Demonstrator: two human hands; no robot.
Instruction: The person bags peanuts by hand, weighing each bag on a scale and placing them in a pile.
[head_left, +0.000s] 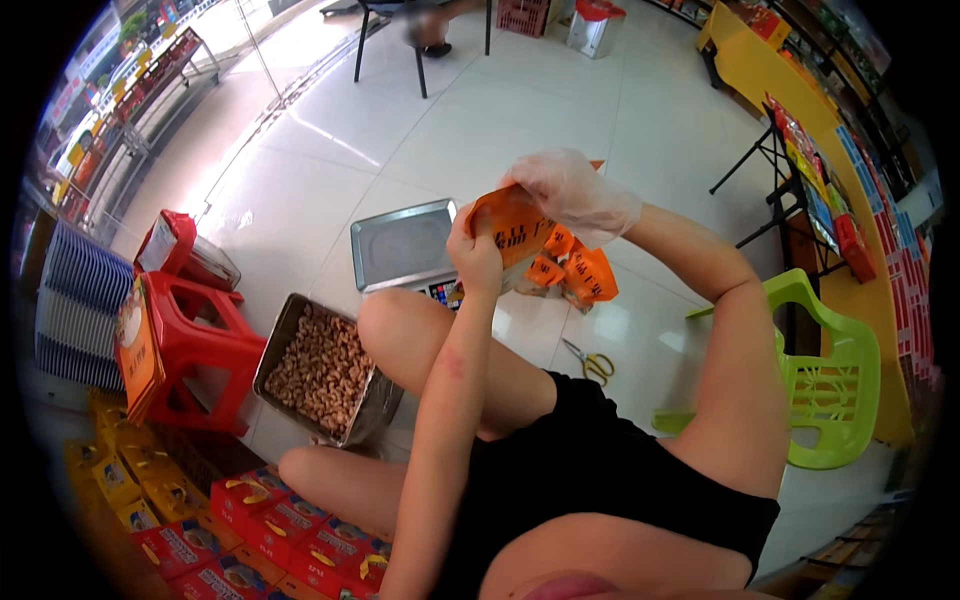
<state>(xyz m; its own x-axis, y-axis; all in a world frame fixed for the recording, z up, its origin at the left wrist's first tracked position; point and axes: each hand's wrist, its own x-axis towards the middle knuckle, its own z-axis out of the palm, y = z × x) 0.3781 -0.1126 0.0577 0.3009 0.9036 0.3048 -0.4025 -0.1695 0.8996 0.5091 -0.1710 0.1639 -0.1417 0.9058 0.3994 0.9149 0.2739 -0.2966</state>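
Observation:
My bare left hand (480, 259) grips the near side of an orange printed pouch (517, 229). On my right hand (574, 195) is a clear plastic glove; its fingers hold the pouch's upper edge. The pouch is raised above the floor, and what it contains is hidden. Several orange-topped pouches (589, 274) lie on the floor just beyond it. Left of my hands stands a scale with a metal tray (405, 244), its keypad (448, 291) partly covered by my knee. A square metal tin (274, 330) beside that knee holds shelled nuts (322, 371) that look like cashews.
Scissors (592, 364) with yellow handles lie on the tiles. A red plastic stool (199, 349) carrying flat orange pouches (139, 360) is at left, a green plastic chair (829, 382) at right. Red gift boxes (277, 525) are stacked near my left leg. Another person's foot (437, 50) shows far off.

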